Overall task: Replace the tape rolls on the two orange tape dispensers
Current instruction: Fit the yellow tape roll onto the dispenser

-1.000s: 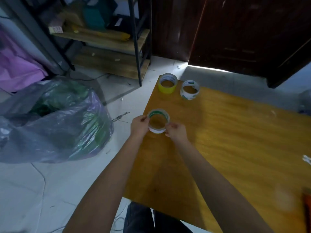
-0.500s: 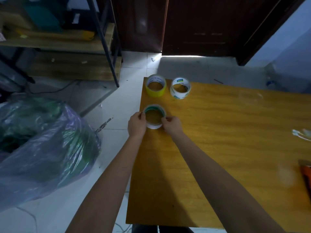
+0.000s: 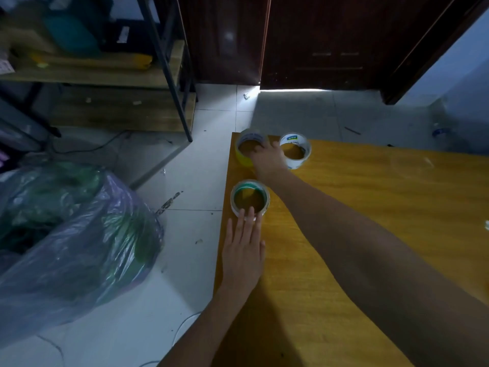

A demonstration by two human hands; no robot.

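Head view: right hand (image 3: 267,157) grasps the yellow roll (image 3: 244,154) at 12 o'clock; left hand (image 3: 243,250) lies released, fingertips (image 3: 250,211) touching the green-cored roll (image 3: 250,198) on the surface (image 3: 370,221).

A yellow wooden bench (image 3: 370,221) stands on a pale tiled floor (image 3: 201,165). Left of it slumps a big translucent plastic bag (image 3: 68,234) stuffed with green material. Behind that, a metal-framed shelf unit (image 3: 111,75) with wooden boards holds what may be boxes, too dim to tell. Dark brown doors (image 3: 317,41) close the far wall, with light leaking underneath.
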